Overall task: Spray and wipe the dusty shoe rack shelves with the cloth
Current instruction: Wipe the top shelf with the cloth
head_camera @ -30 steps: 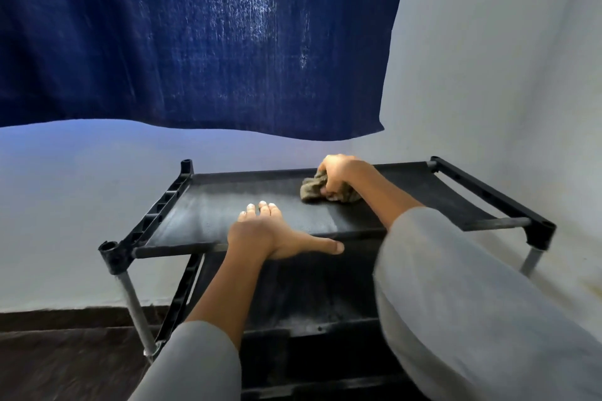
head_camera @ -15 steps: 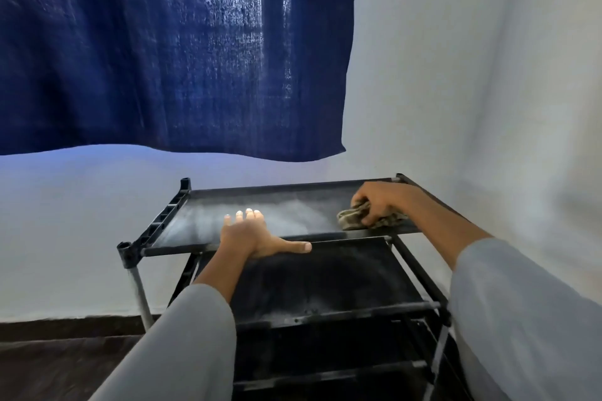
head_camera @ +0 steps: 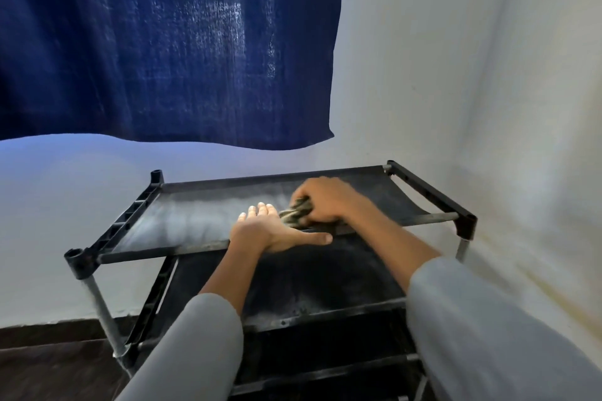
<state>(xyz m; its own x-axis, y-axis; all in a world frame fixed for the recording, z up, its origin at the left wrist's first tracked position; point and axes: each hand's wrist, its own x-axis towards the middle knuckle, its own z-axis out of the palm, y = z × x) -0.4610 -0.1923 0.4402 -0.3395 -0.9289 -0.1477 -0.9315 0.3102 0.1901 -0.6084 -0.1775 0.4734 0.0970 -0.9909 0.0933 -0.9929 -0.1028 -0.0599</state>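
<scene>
Landmark: the shoe rack, black frame on grey metal legs, set against a pale wall in a corner.

Left of the rack, low down: a strip of dark floor meeting the wall's base.

Above the rack, well apart from it: a dark blue curtain, its lower hem hanging clear of the top shelf, light showing through the weave.

Top shelf of the rack: black fabric stretched between the side rails, with pale dusty streaks over its left and middle parts (the right part looks darker).

Left hand: laid flat on the top shelf's front edge near the middle, palm down, fingers straight and close together pointing toward the wall, thumb stretched out to the right along the front bar. Holds nothing.

Cloth: a bunched, drab rag on the top shelf, just right of the left hand's fingers and touching or nearly touching them.

Right hand: on the top shelf right of centre, fingers curled down over the cloth, gripping it against the fabric. Slightly blurred.

Below the top shelf: a second shelf, dark with pale specks, then lower tiers in shadow.

Both forearms wear light grey sleeves.
</scene>
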